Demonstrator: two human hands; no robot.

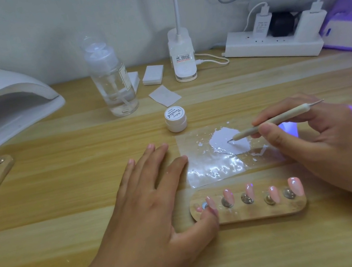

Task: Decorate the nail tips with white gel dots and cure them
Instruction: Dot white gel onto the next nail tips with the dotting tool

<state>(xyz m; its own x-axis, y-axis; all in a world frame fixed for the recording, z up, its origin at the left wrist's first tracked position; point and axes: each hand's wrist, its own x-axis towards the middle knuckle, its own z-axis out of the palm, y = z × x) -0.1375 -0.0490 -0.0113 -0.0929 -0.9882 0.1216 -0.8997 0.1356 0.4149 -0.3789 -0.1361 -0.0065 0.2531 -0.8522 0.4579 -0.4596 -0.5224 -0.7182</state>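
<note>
Pen-fashion, the right grip pinches a slim beige dotting tool to load white gel, while the flat left grip steadies the wooden nail-tip holder.

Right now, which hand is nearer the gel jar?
Left. The left hand lies flat, its fingertips just short of the jar, apart from it. The right hand sits farther to the jar's right, pinching the tool over the white gel.

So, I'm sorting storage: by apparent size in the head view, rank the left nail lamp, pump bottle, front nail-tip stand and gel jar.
1. left nail lamp
2. pump bottle and front nail-tip stand: alike, stand nearer, unranked
3. gel jar
</note>
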